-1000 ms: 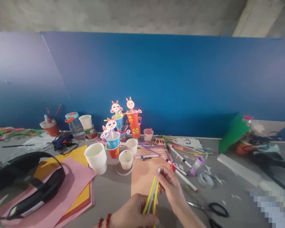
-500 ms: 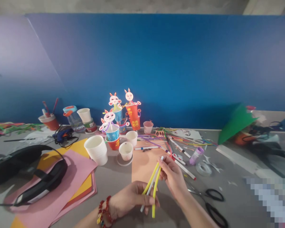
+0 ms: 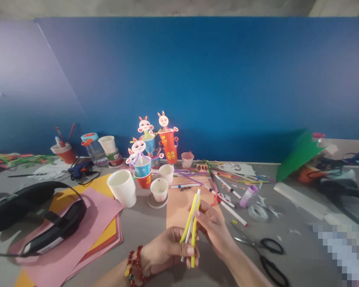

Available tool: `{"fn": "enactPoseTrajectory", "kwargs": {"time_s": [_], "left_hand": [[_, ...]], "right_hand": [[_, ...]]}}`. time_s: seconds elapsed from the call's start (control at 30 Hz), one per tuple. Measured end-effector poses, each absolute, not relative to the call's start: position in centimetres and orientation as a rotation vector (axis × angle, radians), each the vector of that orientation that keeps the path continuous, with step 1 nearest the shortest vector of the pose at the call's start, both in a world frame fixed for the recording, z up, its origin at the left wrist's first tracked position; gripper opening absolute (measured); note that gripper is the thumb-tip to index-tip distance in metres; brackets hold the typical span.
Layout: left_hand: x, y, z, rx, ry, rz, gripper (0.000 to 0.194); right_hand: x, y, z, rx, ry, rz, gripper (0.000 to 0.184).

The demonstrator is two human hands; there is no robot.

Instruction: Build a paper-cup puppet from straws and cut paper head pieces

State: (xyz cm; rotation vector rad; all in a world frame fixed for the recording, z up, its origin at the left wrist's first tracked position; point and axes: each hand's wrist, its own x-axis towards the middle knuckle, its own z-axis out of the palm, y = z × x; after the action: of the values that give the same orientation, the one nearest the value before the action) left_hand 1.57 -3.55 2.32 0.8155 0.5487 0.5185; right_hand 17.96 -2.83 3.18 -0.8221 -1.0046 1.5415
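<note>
we log yellow and white strips (image 3: 188, 222) over near end of peach sheet (image 3: 178, 209) | left hand (image 3: 173, 247) grip closed on lower ends, right hand (image 3: 214, 226) pinching upper parts, likely to keep them bunched

The location was a handicraft workstation; the type of building could not be determined. Indicators: on the grey worktop (image 3: 142, 223), rabbit-faced cup figures (image 3: 143, 168) stood left of center in the frame, near a stack of white paper cups (image 3: 122, 191). Colored paper sheets (image 3: 98, 211) occupied the lower left. Marker pens (image 3: 233, 214), a roll of clear tape (image 3: 259, 218) and scissors (image 3: 259, 252) lay at the lower right. A blue partition panel (image 3: 197, 87) spanned the upper frame.
</note>
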Motion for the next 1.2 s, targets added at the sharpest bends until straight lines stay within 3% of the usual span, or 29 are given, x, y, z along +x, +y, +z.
{"fn": "enactPoseTrajectory", "kwargs": {"time_s": [0.67, 0.9, 1.2], "left_hand": [[2.1, -4.1, 2.5, 0.812, 0.467, 0.579, 0.038], [1.9, -3.8, 2.0, 0.76, 0.511, 0.612, 0.023], [2.6, -4.3, 1.4, 0.836, 0.556, 0.661, 0.033]], "right_hand": [[18.2, -2.3, 2.7, -0.867, -0.963, 1.435, 0.037], [18.1, -2.0, 2.2, -0.855, -0.95, 1.435, 0.036], [17.8, -2.5, 2.3, -0.861, -0.992, 1.413, 0.035]]}}
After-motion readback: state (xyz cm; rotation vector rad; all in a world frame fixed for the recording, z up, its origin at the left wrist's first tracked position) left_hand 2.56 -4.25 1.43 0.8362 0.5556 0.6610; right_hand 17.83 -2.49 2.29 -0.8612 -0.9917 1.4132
